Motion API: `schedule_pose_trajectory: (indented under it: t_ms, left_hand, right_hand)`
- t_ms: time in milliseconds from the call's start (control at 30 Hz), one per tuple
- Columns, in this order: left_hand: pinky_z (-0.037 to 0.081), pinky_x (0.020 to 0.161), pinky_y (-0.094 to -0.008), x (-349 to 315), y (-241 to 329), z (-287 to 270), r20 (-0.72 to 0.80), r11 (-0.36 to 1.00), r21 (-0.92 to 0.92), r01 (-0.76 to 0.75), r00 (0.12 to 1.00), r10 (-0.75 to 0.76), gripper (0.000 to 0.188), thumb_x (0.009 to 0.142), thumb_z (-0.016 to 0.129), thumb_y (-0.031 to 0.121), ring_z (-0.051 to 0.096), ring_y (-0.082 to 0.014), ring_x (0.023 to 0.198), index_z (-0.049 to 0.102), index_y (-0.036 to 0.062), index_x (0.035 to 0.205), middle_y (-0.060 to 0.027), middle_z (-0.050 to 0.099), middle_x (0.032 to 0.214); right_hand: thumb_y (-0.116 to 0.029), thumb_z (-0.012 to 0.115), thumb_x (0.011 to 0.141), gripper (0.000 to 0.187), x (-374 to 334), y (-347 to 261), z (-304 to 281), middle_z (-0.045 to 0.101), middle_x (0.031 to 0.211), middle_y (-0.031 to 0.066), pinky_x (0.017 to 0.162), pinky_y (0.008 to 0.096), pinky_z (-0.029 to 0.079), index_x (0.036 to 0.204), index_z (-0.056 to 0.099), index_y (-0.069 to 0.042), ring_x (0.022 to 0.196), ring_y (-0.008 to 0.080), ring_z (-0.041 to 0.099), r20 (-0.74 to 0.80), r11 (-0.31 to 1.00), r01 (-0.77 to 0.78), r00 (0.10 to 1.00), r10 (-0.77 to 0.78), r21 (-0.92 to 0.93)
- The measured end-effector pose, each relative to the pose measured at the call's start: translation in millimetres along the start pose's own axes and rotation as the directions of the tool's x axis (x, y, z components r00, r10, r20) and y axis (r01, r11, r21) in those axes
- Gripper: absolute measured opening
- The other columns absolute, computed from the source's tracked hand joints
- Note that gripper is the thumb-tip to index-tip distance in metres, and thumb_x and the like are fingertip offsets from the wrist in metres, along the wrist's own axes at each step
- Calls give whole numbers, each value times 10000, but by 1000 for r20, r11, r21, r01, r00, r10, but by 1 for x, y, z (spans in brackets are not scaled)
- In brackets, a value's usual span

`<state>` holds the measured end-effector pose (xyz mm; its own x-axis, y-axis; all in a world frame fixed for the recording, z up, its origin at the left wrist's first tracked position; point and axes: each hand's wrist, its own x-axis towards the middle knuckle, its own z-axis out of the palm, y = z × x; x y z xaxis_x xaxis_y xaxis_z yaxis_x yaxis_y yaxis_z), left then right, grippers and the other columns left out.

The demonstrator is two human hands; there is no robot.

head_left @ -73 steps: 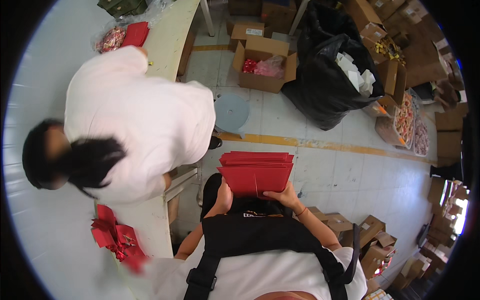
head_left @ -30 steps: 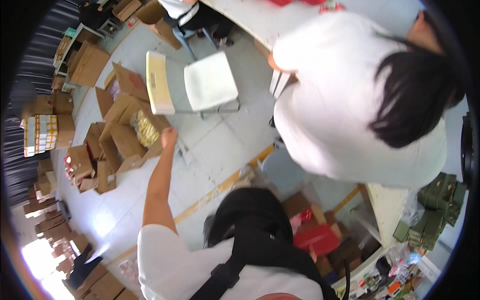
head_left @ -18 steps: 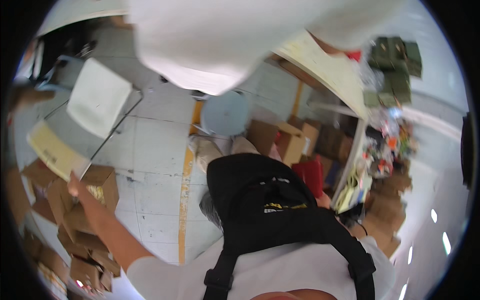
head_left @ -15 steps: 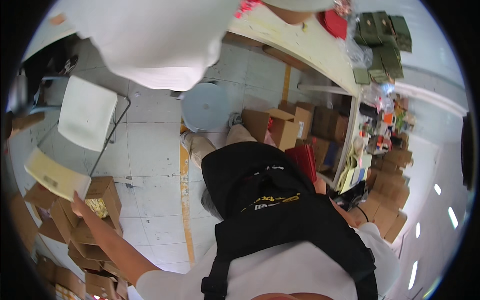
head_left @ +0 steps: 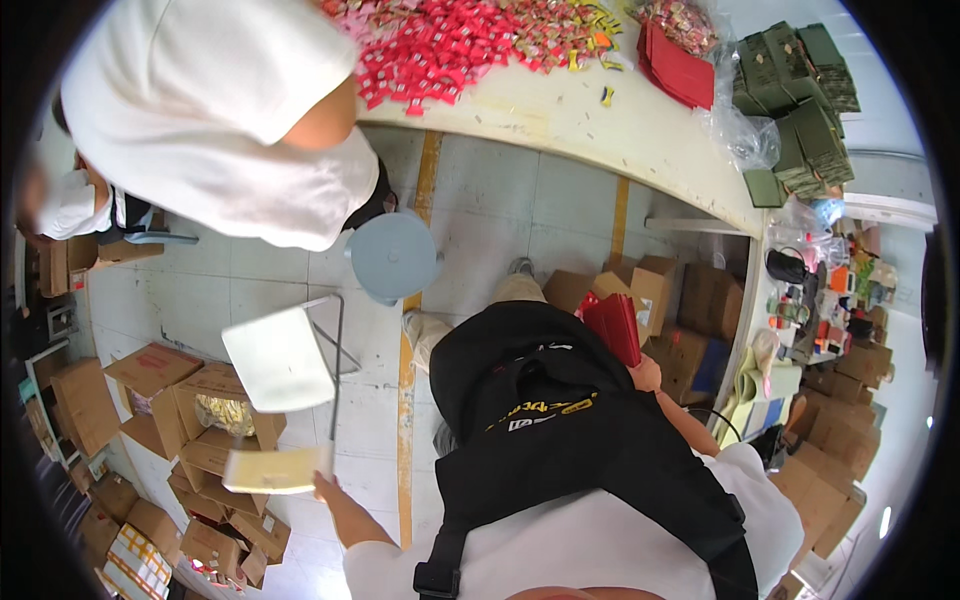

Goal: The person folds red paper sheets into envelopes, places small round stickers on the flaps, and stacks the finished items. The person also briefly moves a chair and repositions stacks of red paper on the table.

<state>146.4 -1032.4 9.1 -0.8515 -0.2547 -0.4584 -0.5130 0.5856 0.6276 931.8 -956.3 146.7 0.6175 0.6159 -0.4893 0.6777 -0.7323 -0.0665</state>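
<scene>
At the lower left, my left hand [head_left: 322,487] is closed on the edge of the pale yellow backrest of a white folding chair [head_left: 280,358]. The chair has a grey metal frame. My right hand [head_left: 647,374], out to the right of my black apron [head_left: 530,400], grips a red flat-sided item [head_left: 612,328]; its exact kind I cannot make out. A grey round stool [head_left: 393,257] is on the floor ahead, right of the chair.
Another person in a white shirt [head_left: 230,120] stands at a cream table [head_left: 560,115] covered in small red packets [head_left: 430,45]. Green boxes [head_left: 795,100] are stacked on its far right. Cardboard boxes [head_left: 225,400] line the left; more boxes [head_left: 655,285] sit under the table.
The chair has shifted right and closer to me with my left hand still on it. The other person appears farther left, and more of the table shows. The red item stays in my right hand.
</scene>
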Motion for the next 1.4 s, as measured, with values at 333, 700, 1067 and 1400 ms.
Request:
schedule_pose_trajectory:
  t_ms: [333, 700, 1067, 1400]
  left_hand:
    - [587, 769, -414, -225, -154, 5, 291, 858, -394, 329, 930, -224, 475, 824, 710, 248, 603, -331, 1032, 540, 53, 1222, -162, 585, 1172]
    - [581, 811, -387, -398, -266, 6, 376, 886, -250, 390, 883, -282, 357, 1002, 506, 250, 588, -278, 957, 480, -35, 1216, -166, 540, 1143]
    - [554, 764, -524, -510, -340, 17, 12, 755, -453, 473, 851, -526, 492, 791, 739, 70, 584, -372, 1064, 525, 21, 1231, -162, 588, 1191]
    - [549, 602, -424, -668, -421, 21, 165, 798, -392, 457, 889, -428, 439, 815, 710, 26, 648, -294, 949, 521, 23, 1212, -129, 622, 1112]
  right_hand:
    - [-289, 784, 751, 437, 181, 14, -136, 722, 971, 205, 809, 420, 540, 1092, 691, -32, 927, 359, 700, -64, 952, 171, 985, -160, 253]
    - [-165, 740, 867, 503, 348, -125, -180, 652, 1178, 120, 884, 365, 542, 1285, 532, 22, 1015, 247, 653, 179, 269, -121, 963, -201, 955]
    - [-131, 720, 885, 549, 445, -238, -169, 594, 1281, 122, 951, 364, 503, 1358, 476, 6, 1098, 242, 608, 114, 387, 72, 893, -436, 919]
    - [-165, 671, 931, 512, 490, -211, -212, 562, 1321, 107, 979, 357, 480, 1370, 465, -2, 1165, 236, 569, 352, 492, -15, 718, -601, 870]
